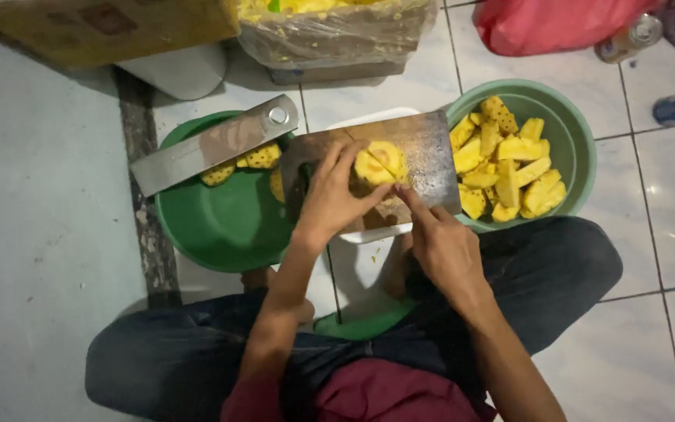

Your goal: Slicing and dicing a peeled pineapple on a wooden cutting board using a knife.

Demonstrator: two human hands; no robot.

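At frame centre, a peeled pineapple piece [379, 164] is steadied on a wooden cutting board [423, 148] by the left hand [330, 195], its grip closed over the fruit's left side. The right hand [439, 238] rests at the board's lower edge (whether it holds anything cannot be told). The fruit's long axis appears to run lower left to upper right. Cut chunks fill the green basin [572, 133] at right.

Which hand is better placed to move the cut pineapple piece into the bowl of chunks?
Right hand, probably: it sits beside the pale green round plastic bowl of chunks, fingertips near the yellow pineapple piece. The left hand is pinning that piece to the wooden cutting board.
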